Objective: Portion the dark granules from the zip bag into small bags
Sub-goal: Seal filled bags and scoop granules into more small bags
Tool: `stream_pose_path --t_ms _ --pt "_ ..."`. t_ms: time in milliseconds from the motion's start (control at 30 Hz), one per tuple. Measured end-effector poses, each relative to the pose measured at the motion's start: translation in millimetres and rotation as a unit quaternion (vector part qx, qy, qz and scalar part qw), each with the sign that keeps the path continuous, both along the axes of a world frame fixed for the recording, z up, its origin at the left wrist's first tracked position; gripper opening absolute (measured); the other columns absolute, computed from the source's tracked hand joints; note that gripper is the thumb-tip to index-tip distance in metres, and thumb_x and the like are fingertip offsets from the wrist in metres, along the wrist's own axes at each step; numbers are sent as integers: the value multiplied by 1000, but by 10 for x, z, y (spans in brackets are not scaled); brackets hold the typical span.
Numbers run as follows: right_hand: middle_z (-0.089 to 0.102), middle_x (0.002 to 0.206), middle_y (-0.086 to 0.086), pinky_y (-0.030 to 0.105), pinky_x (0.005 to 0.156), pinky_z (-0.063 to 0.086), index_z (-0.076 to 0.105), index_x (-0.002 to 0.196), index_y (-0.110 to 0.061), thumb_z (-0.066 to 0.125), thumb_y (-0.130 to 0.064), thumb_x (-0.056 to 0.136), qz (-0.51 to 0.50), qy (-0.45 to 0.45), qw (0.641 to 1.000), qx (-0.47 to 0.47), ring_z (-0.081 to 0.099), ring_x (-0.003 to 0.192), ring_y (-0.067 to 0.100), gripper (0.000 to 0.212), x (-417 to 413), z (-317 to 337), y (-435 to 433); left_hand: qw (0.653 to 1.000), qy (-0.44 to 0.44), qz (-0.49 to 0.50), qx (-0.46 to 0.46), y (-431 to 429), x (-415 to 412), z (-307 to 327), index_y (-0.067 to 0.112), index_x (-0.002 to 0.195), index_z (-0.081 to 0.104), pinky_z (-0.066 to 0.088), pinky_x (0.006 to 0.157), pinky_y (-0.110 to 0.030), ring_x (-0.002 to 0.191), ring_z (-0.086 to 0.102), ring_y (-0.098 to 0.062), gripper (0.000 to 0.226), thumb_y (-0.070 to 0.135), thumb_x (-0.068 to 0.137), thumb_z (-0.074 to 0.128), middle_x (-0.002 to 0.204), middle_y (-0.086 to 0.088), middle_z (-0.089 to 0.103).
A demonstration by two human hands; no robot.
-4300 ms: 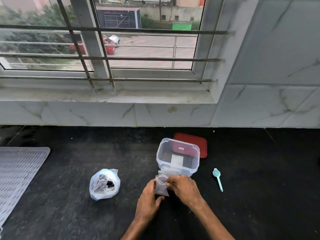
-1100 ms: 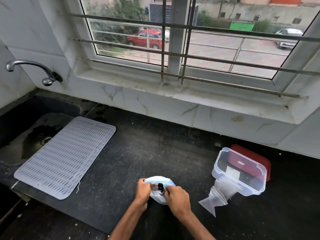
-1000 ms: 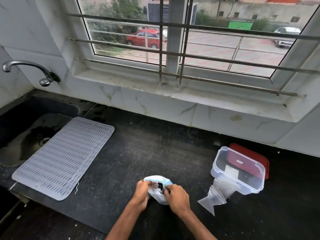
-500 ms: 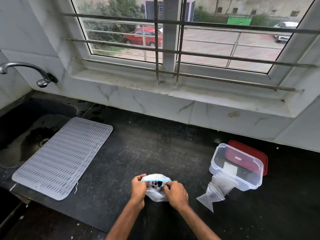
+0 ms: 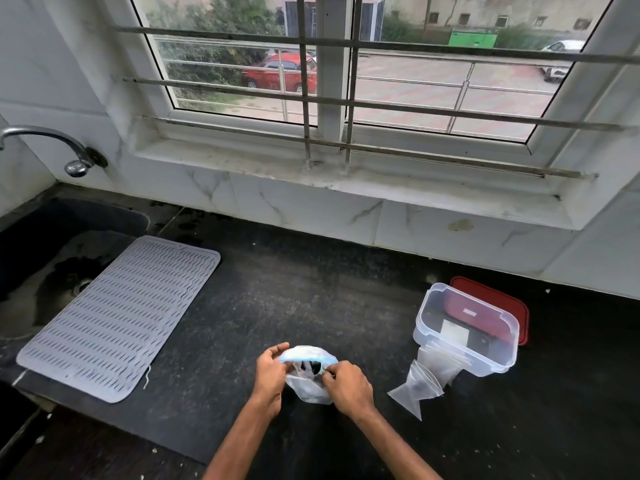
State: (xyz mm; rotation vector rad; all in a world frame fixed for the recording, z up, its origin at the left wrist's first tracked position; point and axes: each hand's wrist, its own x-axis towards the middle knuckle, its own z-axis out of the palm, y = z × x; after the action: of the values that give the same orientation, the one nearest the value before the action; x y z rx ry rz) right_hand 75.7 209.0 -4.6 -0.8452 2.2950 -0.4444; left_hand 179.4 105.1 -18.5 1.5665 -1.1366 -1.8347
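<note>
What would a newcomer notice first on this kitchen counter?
At the front middle, the left hand and right hand pinch the mouth of a clear blue-rimmed zip bag holding dark granules. To the right, a clear plastic tub stands behind small clear bags; a grey ribbed mat lies far left.

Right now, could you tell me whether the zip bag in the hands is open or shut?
Open: the left hand and right hand hold the blue rim of the zip bag apart, showing dark contents inside.

bare forearms [image 5: 244, 439], left hand [image 5: 272, 374], right hand [image 5: 347, 384]
</note>
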Motion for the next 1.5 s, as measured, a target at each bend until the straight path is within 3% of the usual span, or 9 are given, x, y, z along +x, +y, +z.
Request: stream_pose_path --t_ms 367,533,633,733,867,1067,1267,1400,1500 --pt "73 80 -1 34 69 52 74 84 -16 51 -30 89 -21 -58 998 -32 68 77 15 27 -31 -18 43 953 -246 -98 -150 67 -32 52 12 99 58 40 63 -30 82 59 -21 20 1 86 47 94 -4 65" --pt "73 91 4 33 73 53 73 93 -13 48 -28 93 -2 25 1000 -18 69 85 20 29 -33 9 56 929 -307 -141 -154 82 0 -36 16 98 55 41 70 -31 83 56 -22 21 2 87 45 92 0 61" --pt "74 98 6 33 78 53 73 100 -13 46 -25 95 26 62 998 -5 70 90 22 30 -7 16 36 954 -262 -99 -109 78 5 -67 11 98 59 52 68 -34 80 63 -23 20 1 86 45 95 -8 69" --pt "74 99 6 32 76 53 74 102 -13 47 -25 95 26 53 998 -3 70 88 21 31 -17 -1 31 994 -97 -42 -12 82 -43 54 -6 94 65 51 46 -23 63 62 -21 25 -8 88 41 82 -16 70" --pt "74 96 5 32 72 52 74 99 -13 48 -28 93 11 29 1000 0 69 85 20 30 -22 4 46 997 4 -37 60 89 -62 196 -4 82 65 51 44 -22 50 64 -18 30 -8 91 36 61 -11 70" --pt "64 70 -1 34 66 50 64 70 -15 49 -28 88 -17 -33 999 -30 64 69 19 27 -20 -35 70 993 -84 -60 -55 35 -8 51 12 100 52 53 73 -35 85 64 -23 20 -4 89 50 104 -18 67" --pt "70 58 2 34 64 59 73 75 -12 53 -24 84 -43 -101 991 -75 63 50 6 25 -34 1 68 919 -286 -116 -245 34 6 55 17 100 46 38 71 -31 80 54 -23 23 -1 87 51 103 -13 67" --pt "70 62 -1 34 67 58 72 76 -17 53 -31 88 -31 -43 995 -87 64 55 7 27 -102 44 96 894 -320 -169 -264 92 -63 24 15 105 45 40 75 -38 97 62 -38 15 8 92 42 107 -15 67" --pt "71 60 0 31 62 55 75 77 -17 56 -26 87 -53 -98 989 -100 58 47 5 24 -211 112 165 915 -305 -170 -204 103 -106 39 16 103 41 40 80 -38 104 61 -38 8 18 96 40 113 -18 65"
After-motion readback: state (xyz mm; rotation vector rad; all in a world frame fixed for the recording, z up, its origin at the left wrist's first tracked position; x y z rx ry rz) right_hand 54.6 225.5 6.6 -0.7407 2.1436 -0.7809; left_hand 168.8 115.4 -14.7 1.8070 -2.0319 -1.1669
